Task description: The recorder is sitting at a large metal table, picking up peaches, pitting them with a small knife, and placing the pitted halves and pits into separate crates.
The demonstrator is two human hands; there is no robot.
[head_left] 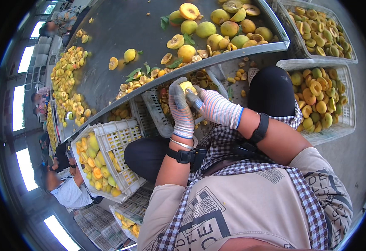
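My left hand (pixel 179 109), in a striped glove with grey-coated fingers, is closed around a yellow peach (pixel 186 86) just off the table's near edge. From the other side, my right hand (pixel 219 108), gloved alike, has its fingers curled against the same peach. Whether a small tool is also in the right hand is hidden. Beyond my hands, the dark metal-rimmed table (pixel 103 75) bears whole and halved peaches (pixel 206 29), with leaves and pits among them. Below my hands, a crate (pixel 158 113) stands under the table edge with pits and scraps in it.
Crates of halved peaches stand at my right (pixel 350 100), at the far right (pixel 348 54) and at my left (pixel 122 138). My knees flank the crate under the table. Co-workers, one in a white shirt (pixel 72 192), sit along the left side. Fruit scraps lie on the floor.
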